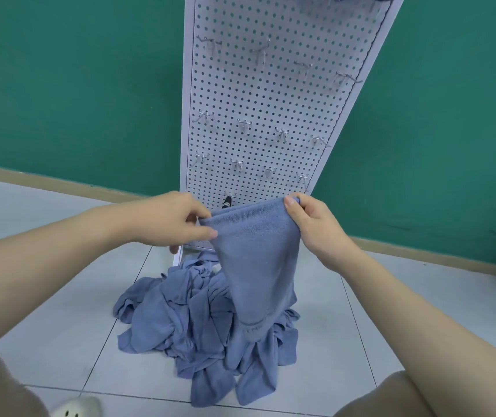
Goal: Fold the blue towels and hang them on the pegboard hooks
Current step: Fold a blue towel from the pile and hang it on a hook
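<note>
Head view, looking down over both forearms toward a tiled floor (60,296). Nearest the camera, a heap (198,320) of loose blue towels is lying crumpled on the tiles at the foot of the pegboard (258,94). Above it, the two hands are holding one towel (258,260) by its upper edge, so that it is hanging doubled and tapering down until its lower end is meeting the heap. The left hand (177,221) is pinching the left corner between thumb and curled fingers; the right hand (309,224) is pinching the right corner, thumb on the near face, fingers wrapped behind. Beyond the hands, the white pegboard is standing against a green wall (75,85), carrying several rows of bare wire hooks (243,124); something dark is hanging at the top edge, cut off by the frame.

Risks, as judged from here: the hanging end is likely to snag on the heap and drag other towels up as it rises; an uneven pinch could be letting the layers slip apart, spoiling the fold; a towel pushed only loosely over a short hook may be sliding off.
</note>
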A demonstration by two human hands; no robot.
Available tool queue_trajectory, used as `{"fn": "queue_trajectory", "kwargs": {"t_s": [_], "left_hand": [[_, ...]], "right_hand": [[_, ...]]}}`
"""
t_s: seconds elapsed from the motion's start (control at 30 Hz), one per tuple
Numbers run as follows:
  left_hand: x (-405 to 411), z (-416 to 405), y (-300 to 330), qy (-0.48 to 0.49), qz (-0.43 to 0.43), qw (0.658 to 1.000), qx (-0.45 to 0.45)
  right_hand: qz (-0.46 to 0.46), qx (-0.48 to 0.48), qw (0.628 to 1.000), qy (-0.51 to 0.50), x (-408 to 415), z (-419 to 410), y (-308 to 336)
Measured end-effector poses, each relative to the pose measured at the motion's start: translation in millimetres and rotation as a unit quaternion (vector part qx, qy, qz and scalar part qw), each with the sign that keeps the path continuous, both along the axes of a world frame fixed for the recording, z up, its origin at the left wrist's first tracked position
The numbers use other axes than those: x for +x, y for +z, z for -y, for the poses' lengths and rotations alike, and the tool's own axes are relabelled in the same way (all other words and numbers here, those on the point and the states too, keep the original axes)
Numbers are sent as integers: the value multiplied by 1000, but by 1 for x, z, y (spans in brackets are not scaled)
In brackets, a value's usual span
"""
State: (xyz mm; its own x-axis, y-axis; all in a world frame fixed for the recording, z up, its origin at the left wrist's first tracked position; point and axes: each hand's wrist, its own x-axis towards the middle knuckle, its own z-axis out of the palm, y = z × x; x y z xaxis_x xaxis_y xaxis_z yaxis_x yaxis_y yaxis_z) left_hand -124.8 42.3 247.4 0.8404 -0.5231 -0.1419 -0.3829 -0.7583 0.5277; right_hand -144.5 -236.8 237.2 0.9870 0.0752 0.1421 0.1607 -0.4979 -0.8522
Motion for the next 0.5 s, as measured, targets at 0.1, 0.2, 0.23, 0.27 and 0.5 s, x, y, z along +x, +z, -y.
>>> {"fn": "queue_trajectory", "kwargs": {"t_s": [0.1,0.2,0.23,0.27,0.5], "left_hand": [[5,1,0,34,35,999,-13],[7,2,-3,42,93,994,-42],[6,3,-3,43,108,991,-70],[4,4,-2,48,122,986,-103],[-3,8,1,94,194,947,-237]], "right_hand": [[-10,10,1000,-2,1,-4,-3],[-17,44,999,-1,2,-7,-4],[-23,67,997,-6,2,-7,-5],[-33,97,995,-15,2,-6,-5],[-75,176,981,-40,0,-6,-6]]}}
